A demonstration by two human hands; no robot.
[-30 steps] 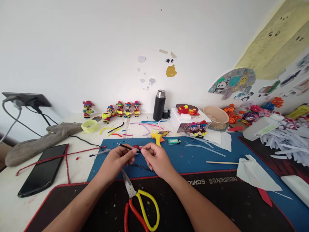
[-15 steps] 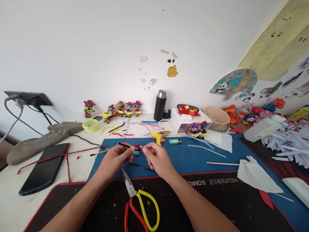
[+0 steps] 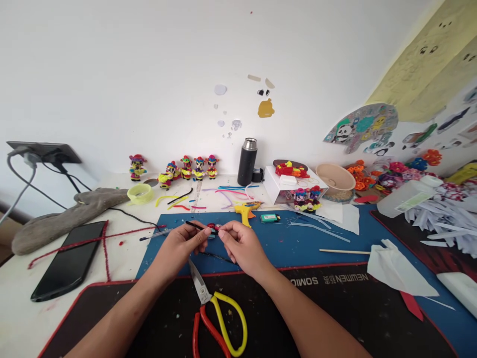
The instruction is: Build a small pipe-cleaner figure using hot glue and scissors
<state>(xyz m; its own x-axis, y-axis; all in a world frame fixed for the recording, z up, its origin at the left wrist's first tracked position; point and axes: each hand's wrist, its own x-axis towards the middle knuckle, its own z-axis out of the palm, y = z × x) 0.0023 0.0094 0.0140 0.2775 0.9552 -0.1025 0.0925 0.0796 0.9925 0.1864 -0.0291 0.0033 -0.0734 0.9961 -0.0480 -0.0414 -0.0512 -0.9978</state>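
Over the blue mat, my left hand (image 3: 186,240) is closed in a pinch on a black stem (image 3: 194,225) and the left side of a small red, black and blue piece (image 3: 211,226). My right hand (image 3: 238,241) pinches the right side of the same small piece, its fingertips close to my left thumb. The fingers hide much of the piece. A dark stem (image 3: 216,257) lies below and between the hands. Scissors with red and yellow handles (image 3: 203,294) rest on the black mat just beneath them.
A yellow glue gun (image 3: 245,213), a green box (image 3: 270,218) and a black flask (image 3: 247,161) stand or lie beyond the hands. Small figures (image 3: 186,169) line the wall. At left is a phone (image 3: 70,263); at right, a wooden stick (image 3: 345,251) and white tissue (image 3: 395,271).
The small piece has turned in my fingers, and its blue part shows less. My right fingertips have come slightly nearer to my left thumb.
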